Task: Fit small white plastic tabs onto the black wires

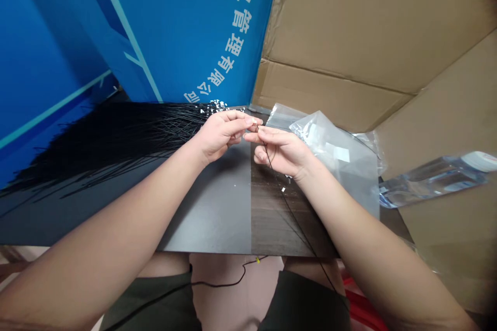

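Observation:
Over the table's middle, my left hand and my right hand meet at the fingertips. A tiny white piece shows between the thumb and finger of my left hand. My right hand pinches a thin black wire close to its end. From there the wire runs down across the table and over its front edge beside my leg. Just what joins the wire and the white piece is too small to make out. A bundle of black wires with small white ends lies left of my left hand.
Clear plastic bags lie right of my hands, near a water bottle. Tiny white bits cluster at the bundle's end. A blue printed panel and cardboard stand behind the table. A black cable crosses below.

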A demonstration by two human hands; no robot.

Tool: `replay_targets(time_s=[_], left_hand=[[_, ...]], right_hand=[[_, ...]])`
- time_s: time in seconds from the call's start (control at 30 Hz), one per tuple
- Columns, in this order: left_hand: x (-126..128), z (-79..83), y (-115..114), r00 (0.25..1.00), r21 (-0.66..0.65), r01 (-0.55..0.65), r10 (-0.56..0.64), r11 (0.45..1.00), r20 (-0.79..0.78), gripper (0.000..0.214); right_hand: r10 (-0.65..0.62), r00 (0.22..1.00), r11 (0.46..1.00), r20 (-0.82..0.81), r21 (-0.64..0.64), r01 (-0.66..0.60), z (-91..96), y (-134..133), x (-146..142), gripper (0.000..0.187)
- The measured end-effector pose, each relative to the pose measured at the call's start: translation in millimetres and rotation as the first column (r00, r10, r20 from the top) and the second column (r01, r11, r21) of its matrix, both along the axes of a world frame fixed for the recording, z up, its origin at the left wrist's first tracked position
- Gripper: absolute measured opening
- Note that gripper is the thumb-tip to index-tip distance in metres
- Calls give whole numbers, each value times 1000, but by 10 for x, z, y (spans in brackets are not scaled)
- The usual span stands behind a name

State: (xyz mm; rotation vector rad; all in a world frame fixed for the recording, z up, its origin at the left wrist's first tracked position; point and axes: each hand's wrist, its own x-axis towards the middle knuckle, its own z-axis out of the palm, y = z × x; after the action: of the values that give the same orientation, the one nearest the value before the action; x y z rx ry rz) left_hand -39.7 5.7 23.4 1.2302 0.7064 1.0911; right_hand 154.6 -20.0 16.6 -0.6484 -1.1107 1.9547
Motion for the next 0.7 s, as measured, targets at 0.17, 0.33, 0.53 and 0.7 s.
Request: replay_targets(time_s=[0.17,0.33,0.53,0.7], left_hand=[[1,1,6,1000,17,-15,16,1000,-10,27],[3,-35,40,991,57,-117,120,991,-55,26],[20,-42,36,974,68,-167,175,984,-145,30],[34,-39,20,980,64,-141,148,988,-134,27]], right_hand=[[9,1000,1000,-16,-30,-10,4,-10,-8,26],[-158,977,986,143,79,148,-25,11,-47,32],[-507,797,844,327,374,384,-65,16,-120,20],[-514,788,841,340,380,384,-67,25,-143,13]])
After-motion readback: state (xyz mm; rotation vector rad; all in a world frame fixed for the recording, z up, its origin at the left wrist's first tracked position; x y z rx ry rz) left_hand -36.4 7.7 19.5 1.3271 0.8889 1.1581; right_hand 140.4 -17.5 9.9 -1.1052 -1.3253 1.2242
